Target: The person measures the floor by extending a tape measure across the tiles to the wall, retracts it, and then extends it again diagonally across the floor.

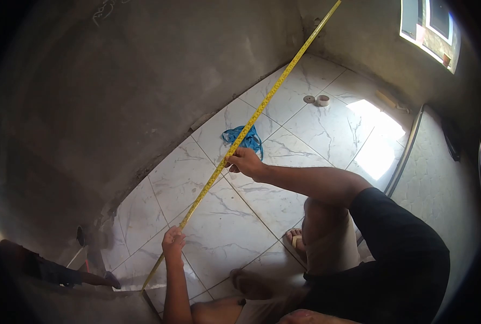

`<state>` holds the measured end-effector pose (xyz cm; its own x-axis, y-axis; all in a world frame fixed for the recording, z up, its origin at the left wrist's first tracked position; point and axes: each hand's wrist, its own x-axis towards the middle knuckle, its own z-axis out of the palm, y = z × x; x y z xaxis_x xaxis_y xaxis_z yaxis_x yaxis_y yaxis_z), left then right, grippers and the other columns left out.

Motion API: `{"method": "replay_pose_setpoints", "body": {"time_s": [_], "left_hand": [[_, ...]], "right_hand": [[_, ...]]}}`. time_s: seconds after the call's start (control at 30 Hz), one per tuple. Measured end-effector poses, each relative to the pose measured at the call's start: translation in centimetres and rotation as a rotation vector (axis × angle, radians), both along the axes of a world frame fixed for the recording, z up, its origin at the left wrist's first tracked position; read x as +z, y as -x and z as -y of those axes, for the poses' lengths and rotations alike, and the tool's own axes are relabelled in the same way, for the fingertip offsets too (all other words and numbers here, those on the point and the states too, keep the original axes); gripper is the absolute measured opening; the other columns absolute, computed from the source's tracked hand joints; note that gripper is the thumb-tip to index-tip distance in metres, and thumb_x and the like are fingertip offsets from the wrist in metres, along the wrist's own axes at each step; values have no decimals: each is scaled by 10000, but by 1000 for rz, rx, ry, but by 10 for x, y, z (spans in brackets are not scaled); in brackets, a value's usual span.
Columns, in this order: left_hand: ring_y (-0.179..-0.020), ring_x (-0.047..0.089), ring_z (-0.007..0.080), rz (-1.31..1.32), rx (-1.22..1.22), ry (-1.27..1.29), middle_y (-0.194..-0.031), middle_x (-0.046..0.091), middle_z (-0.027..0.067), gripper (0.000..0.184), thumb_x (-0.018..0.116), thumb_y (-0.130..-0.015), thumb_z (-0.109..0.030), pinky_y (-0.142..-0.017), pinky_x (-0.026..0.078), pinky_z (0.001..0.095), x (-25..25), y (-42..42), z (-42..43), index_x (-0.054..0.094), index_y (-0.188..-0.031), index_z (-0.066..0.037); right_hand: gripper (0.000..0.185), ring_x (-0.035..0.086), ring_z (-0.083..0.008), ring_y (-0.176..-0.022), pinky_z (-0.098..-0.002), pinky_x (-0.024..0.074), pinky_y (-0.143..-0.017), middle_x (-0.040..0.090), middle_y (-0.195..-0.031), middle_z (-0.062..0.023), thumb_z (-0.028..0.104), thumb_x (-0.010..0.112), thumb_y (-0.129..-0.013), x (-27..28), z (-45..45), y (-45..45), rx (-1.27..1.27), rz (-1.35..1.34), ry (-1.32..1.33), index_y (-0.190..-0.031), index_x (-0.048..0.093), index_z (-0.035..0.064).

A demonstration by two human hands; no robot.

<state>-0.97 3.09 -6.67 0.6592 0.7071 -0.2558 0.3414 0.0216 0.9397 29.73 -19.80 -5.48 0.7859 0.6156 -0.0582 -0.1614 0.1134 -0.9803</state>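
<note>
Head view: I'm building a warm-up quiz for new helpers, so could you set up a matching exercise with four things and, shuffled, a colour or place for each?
Things
1. Tape measure
2. Crumpled cloth
3. Window
4. Left hand

Colours and places
A. At the upper right of the picture
B. Blue
C. On the tape, farther from the cloth than the right hand
D. Yellow

Right pairs: 1-D, 2-B, 3-A, 4-C
</note>
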Motion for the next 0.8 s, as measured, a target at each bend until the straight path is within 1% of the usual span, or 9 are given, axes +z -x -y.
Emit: {"method": "replay_pose_setpoints", "body": {"time_s": [0.2,0.4,0.63,0.8], "left_hand": [[-938,595,141,18,14,40,-1122,589,21,389,614,-897,-165,-808,450,294,-1,4,-2,501,-1257,-71],[-929,595,147,13,21,15,-1098,592,14,377,626,-896,-174,-791,453,297,-6,4,-6,514,-1244,-84],[-930,596,151,9,30,11,-1099,599,18,368,623,-895,-173,-788,458,307,-8,8,-9,521,-1239,-90],[-938,597,157,2,21,20,-1100,601,20,368,620,-896,-175,-796,459,317,-5,8,-9,519,-1239,-88]], "right_hand": [[197,619,-130,-693,-254,522,-645,671,-902,-99,147,567,-931,5,2,0,-15,-21,2,-1003,602,-33],[191,612,-127,-680,-255,516,-633,665,-888,-93,148,567,-935,8,4,0,-21,-36,-21,-996,598,-30],[192,601,-116,-665,-254,513,-621,667,-889,-85,155,560,-941,2,3,-2,-35,-36,-22,-1022,603,-14],[199,598,-111,-663,-249,511,-619,669,-893,-82,155,559,-943,0,2,-3,-42,-49,-20,-1020,612,-20]]}}
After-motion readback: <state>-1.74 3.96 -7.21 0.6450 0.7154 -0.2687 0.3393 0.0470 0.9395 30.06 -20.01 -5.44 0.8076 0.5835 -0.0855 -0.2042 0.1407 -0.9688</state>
